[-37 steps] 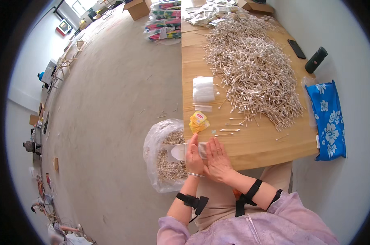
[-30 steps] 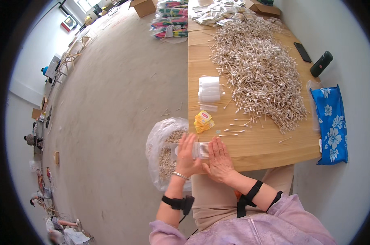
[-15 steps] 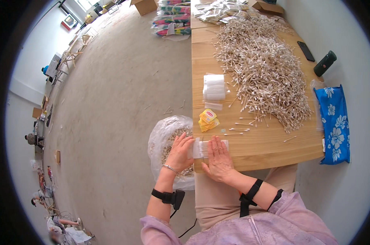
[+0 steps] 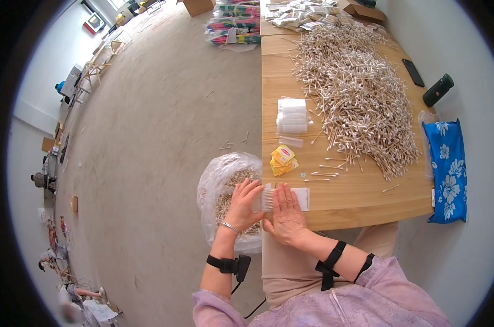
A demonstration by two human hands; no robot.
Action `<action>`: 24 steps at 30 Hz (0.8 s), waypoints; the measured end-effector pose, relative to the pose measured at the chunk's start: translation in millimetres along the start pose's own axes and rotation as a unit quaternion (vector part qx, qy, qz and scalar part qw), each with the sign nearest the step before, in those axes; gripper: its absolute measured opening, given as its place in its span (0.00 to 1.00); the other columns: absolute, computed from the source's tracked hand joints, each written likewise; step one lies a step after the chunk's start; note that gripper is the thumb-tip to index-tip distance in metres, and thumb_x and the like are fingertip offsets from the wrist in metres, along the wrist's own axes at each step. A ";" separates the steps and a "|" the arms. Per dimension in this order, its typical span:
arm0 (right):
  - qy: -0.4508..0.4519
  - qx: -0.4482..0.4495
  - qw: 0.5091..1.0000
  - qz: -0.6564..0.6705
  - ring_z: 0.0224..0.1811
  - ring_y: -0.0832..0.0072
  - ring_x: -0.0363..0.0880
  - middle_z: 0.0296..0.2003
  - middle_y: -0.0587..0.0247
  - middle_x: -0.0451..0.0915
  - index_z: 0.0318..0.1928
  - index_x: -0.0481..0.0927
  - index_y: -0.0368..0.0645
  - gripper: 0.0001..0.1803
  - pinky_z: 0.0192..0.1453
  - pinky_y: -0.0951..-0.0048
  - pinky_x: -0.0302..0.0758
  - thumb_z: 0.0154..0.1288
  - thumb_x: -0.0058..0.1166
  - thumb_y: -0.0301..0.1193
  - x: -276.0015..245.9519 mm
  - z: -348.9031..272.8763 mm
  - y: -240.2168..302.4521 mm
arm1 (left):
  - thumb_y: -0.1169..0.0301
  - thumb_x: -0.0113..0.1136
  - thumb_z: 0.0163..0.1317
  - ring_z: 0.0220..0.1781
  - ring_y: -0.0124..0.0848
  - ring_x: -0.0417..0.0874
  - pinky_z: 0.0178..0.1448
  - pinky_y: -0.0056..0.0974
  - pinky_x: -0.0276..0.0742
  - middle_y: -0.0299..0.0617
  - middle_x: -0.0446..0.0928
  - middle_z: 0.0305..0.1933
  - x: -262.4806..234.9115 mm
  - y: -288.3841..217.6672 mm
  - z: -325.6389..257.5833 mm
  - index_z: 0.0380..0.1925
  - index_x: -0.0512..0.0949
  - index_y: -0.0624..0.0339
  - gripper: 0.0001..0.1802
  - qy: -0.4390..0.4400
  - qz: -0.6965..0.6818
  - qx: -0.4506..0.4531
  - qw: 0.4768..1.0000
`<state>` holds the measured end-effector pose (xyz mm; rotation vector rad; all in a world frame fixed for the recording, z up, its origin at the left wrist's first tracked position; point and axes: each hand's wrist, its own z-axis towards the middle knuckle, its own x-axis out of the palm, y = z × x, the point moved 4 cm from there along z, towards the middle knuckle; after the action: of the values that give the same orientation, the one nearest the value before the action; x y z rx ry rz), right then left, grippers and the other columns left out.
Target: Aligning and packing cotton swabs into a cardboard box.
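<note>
A small clear plastic bag [image 4: 267, 200] with a row of cotton swabs in it lies at the table's left edge. My left hand [image 4: 243, 205] grips the bag's left end, just past the edge, fingers and thumb closed around it; the exact fingertip contact is partly hidden. My right hand [image 4: 288, 218] rests flat over the bag, fingers stretched out and pressed down, covering part of the swabs. A flat white part of the bag [image 4: 303, 199] shows to the right of those fingers. Below my left hand stands a large clear plastic bag [image 4: 208, 191] full of swabs.
A large heap of loose cotton swabs [image 4: 361, 98] covers the table's middle. Small empty bags [image 4: 292, 115], yellow cards [image 4: 284, 161] and a few loose swabs [image 4: 323, 174] lie nearer. At right are a phone [image 4: 413, 72], a dark green bottle [image 4: 438, 90] and a blue floral pack [image 4: 447, 169].
My right hand has slid left over the small bag, covering more of the swabs, and the bag's white right end now shows. The whole view has shifted slightly.
</note>
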<state>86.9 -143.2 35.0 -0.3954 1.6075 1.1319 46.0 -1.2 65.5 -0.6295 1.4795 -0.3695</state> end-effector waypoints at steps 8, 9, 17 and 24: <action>-0.004 0.000 1.000 -0.012 0.76 0.48 0.31 0.71 0.35 0.38 0.70 0.39 0.26 0.53 0.77 0.53 0.30 0.57 0.52 0.48 8.7 10.0 14.8 | 0.71 0.72 0.43 0.72 0.47 0.59 0.75 0.48 0.50 0.52 0.66 0.65 1.5 12.5 -7.4 0.61 0.67 0.60 0.41 -0.096 -0.091 -0.030 0.991; -0.008 0.004 1.000 0.007 0.76 0.48 0.30 0.72 0.35 0.37 0.70 0.38 0.26 0.54 0.77 0.53 0.29 0.57 0.52 0.48 9.5 10.1 15.7 | 0.71 0.72 0.43 0.72 0.47 0.59 0.75 0.48 0.50 0.52 0.66 0.65 6.3 18.2 -9.7 0.61 0.67 0.60 0.41 -0.097 -0.092 -0.031 0.991; -0.012 0.008 1.000 0.027 0.76 0.48 0.26 0.72 0.35 0.32 0.70 0.33 0.26 0.58 0.77 0.54 0.27 0.57 0.52 0.51 19.2 16.2 29.0 | 0.61 0.53 0.70 0.42 0.21 0.76 0.46 0.30 0.73 0.36 0.78 0.47 36.6 59.4 -24.6 0.54 0.73 0.65 0.21 -0.180 -0.441 -0.260 0.840; -0.008 0.007 1.000 0.012 0.76 0.47 0.26 0.72 0.34 0.32 0.70 0.33 0.25 0.57 0.77 0.53 0.27 0.57 0.52 0.49 20.8 15.7 26.9 | 0.60 0.55 0.68 0.33 0.20 0.76 0.38 0.28 0.73 0.33 0.80 0.32 48.8 44.1 -9.3 0.39 0.78 0.64 0.16 -0.200 -0.449 -0.261 0.831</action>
<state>68.5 -111.1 29.6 -0.3570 1.6093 1.1387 34.2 3.1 0.3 -1.7495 0.7791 -0.5043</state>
